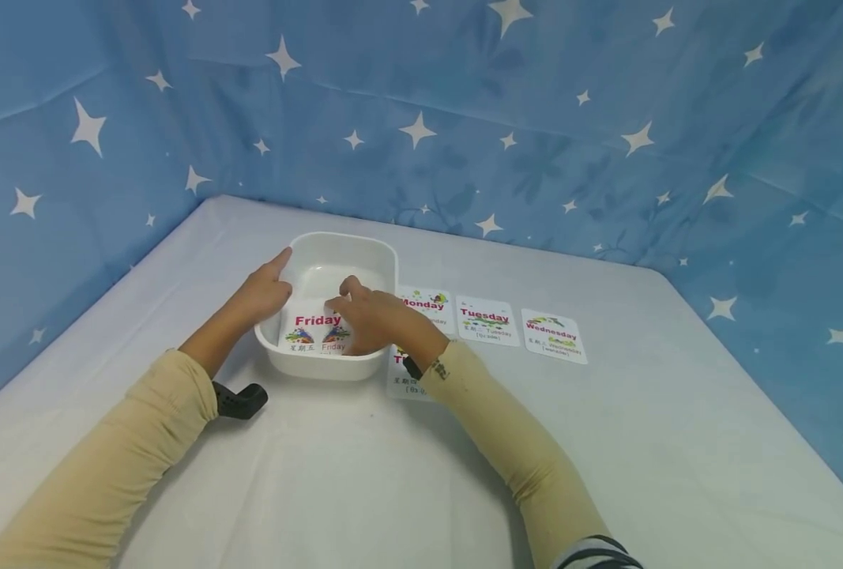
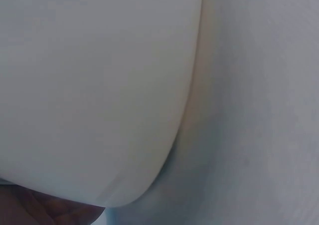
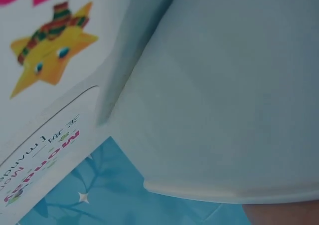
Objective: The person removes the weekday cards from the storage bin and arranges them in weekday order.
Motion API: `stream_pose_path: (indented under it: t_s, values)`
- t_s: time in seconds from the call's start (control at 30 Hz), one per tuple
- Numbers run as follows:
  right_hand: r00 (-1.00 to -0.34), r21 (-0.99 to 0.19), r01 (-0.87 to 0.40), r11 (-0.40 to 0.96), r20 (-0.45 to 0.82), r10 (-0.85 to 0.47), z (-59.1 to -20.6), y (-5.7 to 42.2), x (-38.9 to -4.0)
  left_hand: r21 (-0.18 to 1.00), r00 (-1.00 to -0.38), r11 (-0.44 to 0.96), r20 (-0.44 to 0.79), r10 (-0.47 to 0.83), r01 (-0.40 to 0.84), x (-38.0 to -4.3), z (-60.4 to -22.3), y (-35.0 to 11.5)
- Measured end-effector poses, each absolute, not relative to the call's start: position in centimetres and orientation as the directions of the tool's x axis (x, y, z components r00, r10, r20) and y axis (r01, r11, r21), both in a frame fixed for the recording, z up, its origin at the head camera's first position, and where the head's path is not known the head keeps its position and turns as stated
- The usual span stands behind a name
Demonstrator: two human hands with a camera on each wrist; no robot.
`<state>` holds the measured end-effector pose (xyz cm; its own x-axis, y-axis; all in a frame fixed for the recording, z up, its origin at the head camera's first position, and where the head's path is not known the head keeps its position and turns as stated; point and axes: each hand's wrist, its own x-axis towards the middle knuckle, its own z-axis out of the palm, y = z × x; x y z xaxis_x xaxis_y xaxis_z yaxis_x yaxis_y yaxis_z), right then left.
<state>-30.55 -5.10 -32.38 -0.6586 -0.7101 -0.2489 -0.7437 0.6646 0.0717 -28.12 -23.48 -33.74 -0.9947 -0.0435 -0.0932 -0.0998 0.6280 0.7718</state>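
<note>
A white plastic basin point(image 1: 321, 367) stands left of centre on the table. My left hand point(image 1: 265, 292) grips its left rim, index finger stretched along the edge. In the left wrist view, fingers point(image 2: 55, 210) show below the basin wall point(image 2: 99, 95). Inside the basin is a white "Friday" card point(image 1: 314, 332), its printed face toward me. My right hand point(image 1: 378, 316) reaches over the right rim and holds the card by its right side. A "Thursday" card point(image 1: 408, 382), with a yellow star point(image 3: 50, 55), lies beside the basin under my right wrist.
Right of the basin, "Monday" point(image 1: 428, 307), "Tuesday" point(image 1: 487, 320) and "Wednesday" point(image 1: 554, 336) cards lie in a row on the white-covered table point(image 1: 350, 474). A blue starred curtain point(image 1: 464, 158) rises behind the table. A black piece point(image 1: 242, 401) sits at my left wrist.
</note>
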Motion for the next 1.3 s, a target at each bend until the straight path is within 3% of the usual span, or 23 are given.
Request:
stream_pose_path:
  t_s: [0.2, 0.47, 0.67, 0.97, 1.1, 1.3]
  values:
    - [-0.643, 0.091, -0.762, 0.641, -0.222, -0.733, -32.4, -5.0, -30.6, 0.776, -0.995, 0.623, -0.090, -0.046, -0.099, -28.1, -33.7, -23.4]
    - [-0.619, -0.057, -0.779, 0.625, -0.090, -0.780, -32.1, -4.3, -31.0, 0.778, -0.995, 0.621, -0.090, -0.034, -0.092, -27.8, -33.8, -23.4]
    - [-0.695, -0.256, -0.698, 0.669, 0.019, -0.719, -30.7, -2.3, -31.5, 0.784, -0.995, 0.613, -0.095, -0.035, -0.097, -27.9, -33.7, -23.4]
    - [-0.783, -0.455, -0.574, 0.681, 0.062, -0.619, -29.3, 3.6, -32.3, 0.773, -0.993, 0.622, -0.105, -0.063, -0.121, -28.3, -33.9, -23.6]
    - [-0.809, -0.493, -0.512, 0.703, 0.002, -0.588, -28.3, 7.6, -32.1, 0.771, -0.992, 0.625, -0.108, -0.065, -0.125, -28.4, -33.9, -23.5]
    - [-0.809, -0.342, -0.422, 0.840, -0.275, -0.519, -27.2, 13.6, -31.1, 0.762, -0.991, 0.634, -0.117, -0.063, -0.130, -28.3, -33.7, -23.5]
